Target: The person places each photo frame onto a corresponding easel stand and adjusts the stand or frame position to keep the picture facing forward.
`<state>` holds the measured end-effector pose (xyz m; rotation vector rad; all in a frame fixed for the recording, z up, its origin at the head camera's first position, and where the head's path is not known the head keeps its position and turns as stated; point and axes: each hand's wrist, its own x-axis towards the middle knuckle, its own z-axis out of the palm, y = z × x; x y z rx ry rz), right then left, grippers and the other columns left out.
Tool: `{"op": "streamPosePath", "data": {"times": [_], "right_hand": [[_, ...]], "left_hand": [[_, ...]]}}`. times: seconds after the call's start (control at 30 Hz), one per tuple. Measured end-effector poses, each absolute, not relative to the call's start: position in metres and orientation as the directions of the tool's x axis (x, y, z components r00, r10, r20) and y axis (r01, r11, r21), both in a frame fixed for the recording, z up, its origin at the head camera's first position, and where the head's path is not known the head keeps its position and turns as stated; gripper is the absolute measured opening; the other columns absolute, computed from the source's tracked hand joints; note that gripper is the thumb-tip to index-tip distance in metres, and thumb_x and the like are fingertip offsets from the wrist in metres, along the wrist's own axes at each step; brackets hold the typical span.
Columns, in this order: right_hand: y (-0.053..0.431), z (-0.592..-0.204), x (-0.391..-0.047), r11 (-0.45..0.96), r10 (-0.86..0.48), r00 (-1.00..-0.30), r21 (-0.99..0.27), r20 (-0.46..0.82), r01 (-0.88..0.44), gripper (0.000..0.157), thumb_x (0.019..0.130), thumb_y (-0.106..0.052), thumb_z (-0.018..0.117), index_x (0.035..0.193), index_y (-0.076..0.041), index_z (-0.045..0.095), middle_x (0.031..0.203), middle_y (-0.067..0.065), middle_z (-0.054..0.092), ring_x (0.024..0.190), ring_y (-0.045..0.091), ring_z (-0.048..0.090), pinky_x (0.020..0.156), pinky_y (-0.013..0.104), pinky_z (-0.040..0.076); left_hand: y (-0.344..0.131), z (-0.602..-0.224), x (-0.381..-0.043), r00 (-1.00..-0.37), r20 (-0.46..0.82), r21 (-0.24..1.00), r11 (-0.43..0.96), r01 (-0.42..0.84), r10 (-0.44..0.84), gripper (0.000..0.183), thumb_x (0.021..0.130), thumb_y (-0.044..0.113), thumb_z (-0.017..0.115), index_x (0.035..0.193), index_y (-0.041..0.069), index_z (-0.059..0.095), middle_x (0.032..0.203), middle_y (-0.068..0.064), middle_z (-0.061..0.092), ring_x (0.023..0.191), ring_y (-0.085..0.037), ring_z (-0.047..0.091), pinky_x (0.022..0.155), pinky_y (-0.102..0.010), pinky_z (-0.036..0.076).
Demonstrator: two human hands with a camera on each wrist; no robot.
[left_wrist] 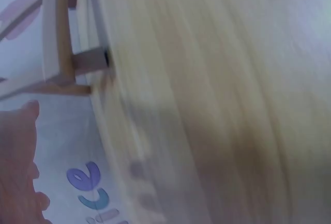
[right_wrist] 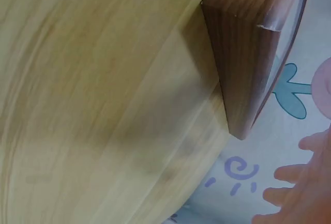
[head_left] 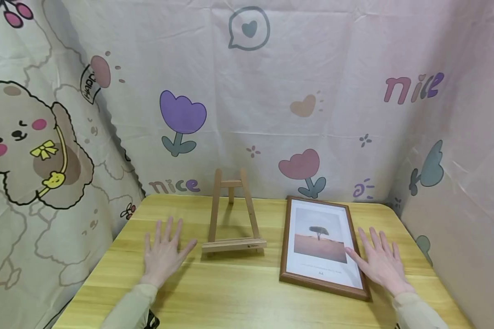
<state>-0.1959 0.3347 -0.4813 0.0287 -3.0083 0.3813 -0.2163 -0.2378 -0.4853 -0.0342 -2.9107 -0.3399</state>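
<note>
A small wooden easel (head_left: 234,245) stands upright on the table, left of its middle. To its right a brown picture frame (head_left: 285,246) lies flat, face up, with a print of a tree inside. My left hand (head_left: 162,256) is spread palm down to the left of the easel, holding nothing and apart from it. On the other side my right hand (head_left: 380,265) is spread beside the frame's right edge, its thumb over that edge; whether it touches cannot be told. In the right wrist view the frame's side (right_wrist: 240,69) shows close by the fingers.
The yellow wood-grain table (head_left: 230,297) has rounded far corners. Behind it hangs a printed cloth (head_left: 255,91) with flowers and hearts, and more cloth hangs at both sides. Something black (head_left: 151,320) shows by the left sleeve.
</note>
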Motion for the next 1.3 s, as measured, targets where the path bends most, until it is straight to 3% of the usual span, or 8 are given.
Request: {"op": "streamPosePath", "data": {"times": [0.33, 0.67, 1.0, 1.13, 1.3], "right_hand": [[0.334, -0.477, -0.19, 0.968, -0.018, -0.997, -0.247, 0.075, -0.036, 0.09, 0.097, -0.068, 0.044, 0.16, -0.006, 0.022, 0.16, 0.038, 0.016, 0.144, 0.062, 0.013, 0.111, 0.081, 0.004], [0.334, -0.475, -0.18, 0.962, -0.04, -0.999, -0.268, 0.022, -0.044, 0.092, 0.098, -0.068, 0.042, 0.159, -0.003, 0.021, 0.158, 0.04, 0.017, 0.141, 0.064, 0.019, 0.108, 0.083, 0.008], [0.333, -0.48, -0.174, 0.939, -0.091, -0.994, -0.337, -0.065, -0.064, 0.091, 0.101, -0.061, 0.044, 0.157, 0.007, 0.02, 0.153, 0.041, 0.031, 0.135, 0.063, 0.035, 0.101, 0.078, 0.035], [0.331, -0.483, -0.172, 0.908, -0.123, -0.989, -0.411, -0.081, -0.079, 0.092, 0.101, -0.057, 0.048, 0.156, 0.011, 0.017, 0.155, 0.04, 0.028, 0.136, 0.063, 0.034, 0.103, 0.074, 0.037], [0.329, -0.486, -0.169, 0.885, -0.127, -0.981, -0.463, -0.146, -0.046, 0.096, 0.101, -0.055, 0.049, 0.155, 0.015, 0.012, 0.157, 0.041, 0.019, 0.14, 0.065, 0.025, 0.107, 0.076, 0.032]], "left_hand": [[-0.212, -0.475, -0.209, -0.972, 0.236, 0.211, 0.974, 0.076, 0.025, 0.09, 0.096, 0.071, 0.042, 0.162, 0.015, 0.017, 0.17, -0.016, 0.006, 0.157, -0.043, 0.002, 0.122, -0.069, -0.004], [-0.174, -0.468, -0.199, -0.948, 0.303, 0.175, 0.972, 0.154, 0.095, 0.091, 0.095, 0.067, 0.05, 0.161, 0.013, 0.021, 0.169, -0.015, 0.011, 0.157, -0.041, 0.011, 0.123, -0.069, 0.009], [-0.119, -0.474, -0.19, -0.92, 0.331, 0.178, 0.944, 0.278, 0.208, 0.093, 0.094, 0.071, 0.045, 0.163, 0.015, 0.016, 0.171, -0.012, 0.009, 0.157, -0.036, 0.013, 0.127, -0.057, 0.016], [-0.095, -0.481, -0.186, -0.895, 0.336, 0.131, 0.926, 0.354, 0.295, 0.091, 0.095, 0.072, 0.04, 0.161, 0.012, 0.022, 0.17, -0.014, 0.011, 0.156, -0.035, 0.018, 0.126, -0.053, 0.021], [-0.069, -0.49, -0.181, -0.874, 0.306, 0.131, 0.893, 0.431, 0.377, 0.088, 0.096, 0.072, 0.039, 0.159, 0.013, 0.029, 0.169, -0.015, 0.019, 0.155, -0.033, 0.024, 0.124, -0.05, 0.028]]}}
